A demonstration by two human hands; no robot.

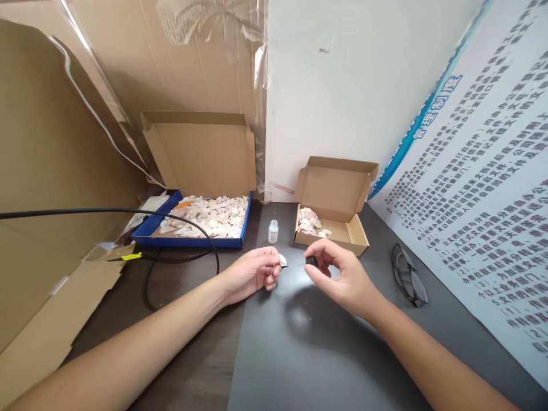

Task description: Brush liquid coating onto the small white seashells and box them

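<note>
My left hand (256,273) pinches a small white seashell (282,260) between thumb and fingertips, above the dark mat. To its right, my right hand (336,273) grips a black bottle cap (311,261) between thumb and forefinger. A faint thin stem seems to run from the cap towards the shell, where a small dark tip shows; whether it touches the shell I cannot tell. Just behind my hands stands an uncapped small clear bottle (273,232) with a label and pale contents.
Many shells fill a blue-sided cardboard box (192,242) at back left. A smaller cardboard box (331,242) at back right holds several shells. Folded glasses (409,275) lie at right. A black cable (145,212) loops across the left side. A printed poster (483,188) borders the right.
</note>
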